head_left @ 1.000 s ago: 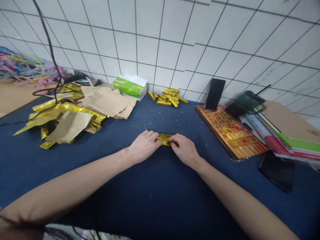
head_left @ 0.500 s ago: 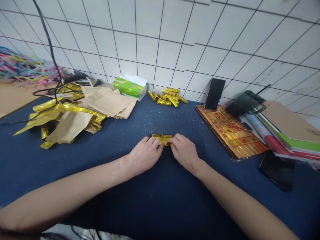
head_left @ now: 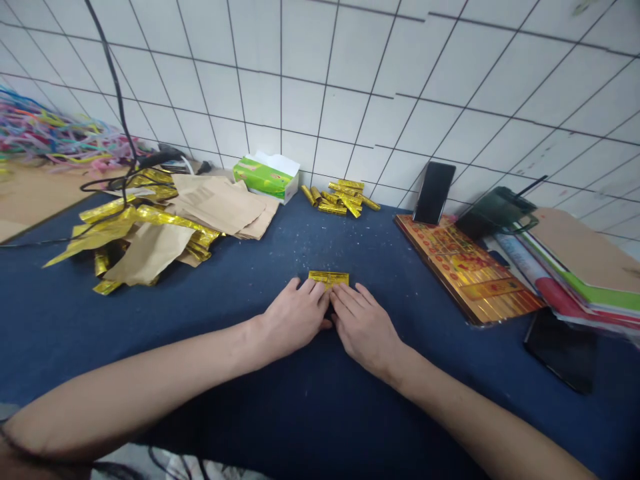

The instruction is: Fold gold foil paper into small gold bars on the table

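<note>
A narrow strip of gold foil paper (head_left: 329, 279) lies flat on the dark blue cloth tabletop (head_left: 385, 257). My left hand (head_left: 295, 317) and my right hand (head_left: 363, 327) rest side by side, with their fingertips pressing on the strip's near edge. The fingertips hide that edge, and a small shadow shows just below it. Neither hand touches the rolled gold foil pieces (head_left: 340, 200) heaped against the wall, or the brown paper sheets (head_left: 220, 207) and loose gold foil (head_left: 150, 223) to the left.
A green tissue box (head_left: 266, 179) stands by the tiled wall. To the right are an upright phone (head_left: 434, 192), a red-and-gold printed board (head_left: 460, 270), a flat black phone (head_left: 560, 350) and stacked folders (head_left: 580, 267). A black cable (head_left: 120, 87) hangs at the left.
Both hands have drawn back toward me, and more of the gold strip now shows above my fingers. My fingers lie flatter on it, and the view has shifted slightly.
</note>
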Action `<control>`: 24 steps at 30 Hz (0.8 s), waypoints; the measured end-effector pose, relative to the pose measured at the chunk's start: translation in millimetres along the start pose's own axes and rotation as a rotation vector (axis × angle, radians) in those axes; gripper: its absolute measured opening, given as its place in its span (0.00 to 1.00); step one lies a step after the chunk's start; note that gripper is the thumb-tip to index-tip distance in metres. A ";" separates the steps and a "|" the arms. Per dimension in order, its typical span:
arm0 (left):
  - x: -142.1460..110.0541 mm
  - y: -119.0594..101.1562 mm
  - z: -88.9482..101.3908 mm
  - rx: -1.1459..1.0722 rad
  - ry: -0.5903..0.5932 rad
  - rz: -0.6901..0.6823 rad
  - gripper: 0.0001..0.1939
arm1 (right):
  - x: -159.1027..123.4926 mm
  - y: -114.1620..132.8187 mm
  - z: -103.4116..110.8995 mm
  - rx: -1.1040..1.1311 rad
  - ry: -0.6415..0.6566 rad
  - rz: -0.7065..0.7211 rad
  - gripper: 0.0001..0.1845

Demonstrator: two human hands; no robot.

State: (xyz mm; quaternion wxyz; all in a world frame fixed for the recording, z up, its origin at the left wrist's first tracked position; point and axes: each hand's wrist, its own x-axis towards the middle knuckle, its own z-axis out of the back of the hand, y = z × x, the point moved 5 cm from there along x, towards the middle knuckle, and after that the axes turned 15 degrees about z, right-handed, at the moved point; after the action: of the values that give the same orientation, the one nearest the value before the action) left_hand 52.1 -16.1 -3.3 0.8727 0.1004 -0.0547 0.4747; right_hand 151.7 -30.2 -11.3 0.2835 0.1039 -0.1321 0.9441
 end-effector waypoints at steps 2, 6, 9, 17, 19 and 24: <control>-1.3 -1.1 -0.1 -0.002 0.002 0.000 0.18 | -0.5 1.5 -3.0 0.013 0.026 -0.014 0.20; -5.1 -2.6 -1.8 0.001 0.010 0.018 0.21 | 1.1 3.5 -3.5 0.019 0.074 -0.021 0.21; -7.3 -2.3 -2.4 0.010 0.021 0.035 0.24 | 1.3 3.7 -2.2 0.023 0.109 -0.015 0.22; -8.6 -0.3 -0.9 0.010 0.038 0.044 0.28 | -4.8 4.3 -2.8 0.080 0.193 -0.058 0.24; -9.2 0.0 -1.2 -0.002 0.040 0.044 0.30 | -5.5 4.8 -2.9 0.091 0.211 -0.077 0.24; -6.6 2.6 -0.9 -0.030 0.066 0.062 0.29 | -5.9 -4.8 -4.1 0.135 0.231 -0.075 0.26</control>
State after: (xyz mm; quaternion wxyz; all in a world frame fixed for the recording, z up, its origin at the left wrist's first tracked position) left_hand 46.4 -19.9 -5.1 0.8604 0.0698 -0.0362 0.5035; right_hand 158.7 -28.0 -15.8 0.3241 0.0181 -0.0309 0.9453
